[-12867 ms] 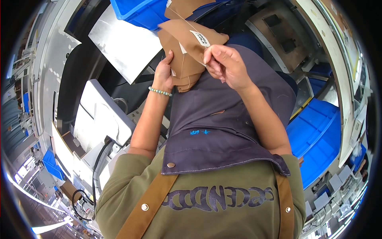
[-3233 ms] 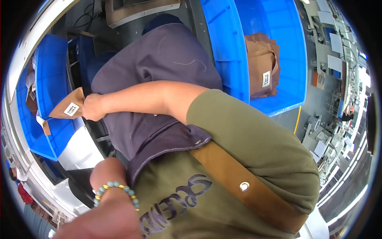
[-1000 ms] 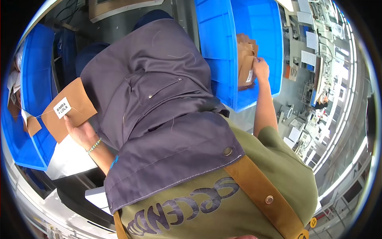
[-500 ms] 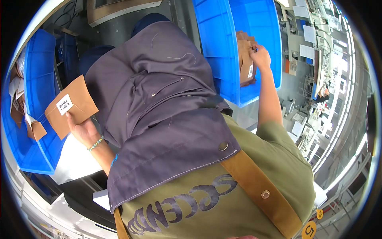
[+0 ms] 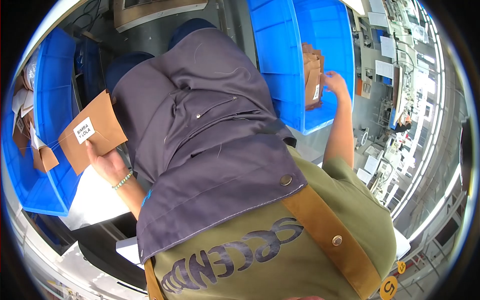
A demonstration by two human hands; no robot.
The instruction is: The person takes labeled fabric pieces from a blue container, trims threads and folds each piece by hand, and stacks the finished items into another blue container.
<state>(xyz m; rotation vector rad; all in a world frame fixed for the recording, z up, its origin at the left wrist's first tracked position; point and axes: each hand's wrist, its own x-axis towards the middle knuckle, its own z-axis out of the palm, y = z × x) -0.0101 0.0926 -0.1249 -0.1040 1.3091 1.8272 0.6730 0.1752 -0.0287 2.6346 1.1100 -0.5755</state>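
My left hand (image 5: 109,162) grips a flat brown leather-like piece (image 5: 107,122) by its lower edge, with the index finger lying across its face. A white label (image 5: 83,130) reading "BIMBA Y LOLA" is on this piece. Thin threads run from it toward other brown pieces (image 5: 46,159) in the left blue bin (image 5: 52,110). Inside the right blue bin (image 5: 280,65), my right hand (image 5: 337,84) is just right of a stack of similar brown pieces (image 5: 312,75). Its fingers are slightly bent and apart, with nothing visible in them. A white label shows on the stack's front piece.
A grey-purple apron (image 5: 200,100) covers my lap between the two bins. White papers and a plastic bag lie among the pieces in the left bin. A wooden-edged frame (image 5: 160,15) lies ahead on the floor. Machines and work tables line the far right.
My right hand has come away from the stack, moving slightly right, and its fingers have opened. My left hand still holds the brown piece in nearly the same place.
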